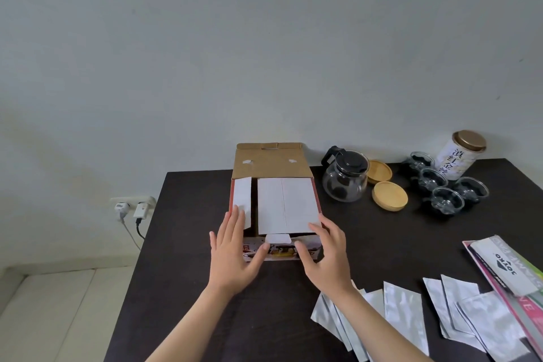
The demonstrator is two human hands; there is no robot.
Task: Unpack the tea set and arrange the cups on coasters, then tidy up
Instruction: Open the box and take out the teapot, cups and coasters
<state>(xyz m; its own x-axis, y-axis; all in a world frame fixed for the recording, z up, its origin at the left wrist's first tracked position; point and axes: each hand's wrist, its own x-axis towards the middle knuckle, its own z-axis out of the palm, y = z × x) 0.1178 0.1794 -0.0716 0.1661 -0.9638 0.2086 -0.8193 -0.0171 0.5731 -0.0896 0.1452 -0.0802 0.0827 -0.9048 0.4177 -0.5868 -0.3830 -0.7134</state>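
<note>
The tea set box lies on the dark table with its brown lid flap raised at the back and white inner flaps folded over its opening. My left hand rests against the box's front left corner, fingers spread. My right hand presses the front right corner, thumb on the printed front face. To the right stand a glass teapot with a black lid, two round wooden coasters, and several glass cups directly on the table.
A white tea canister with a gold lid stands behind the cups. Several silver foil sachets lie at the front right, beside a flat printed package. A wall socket with plugs is left of the table.
</note>
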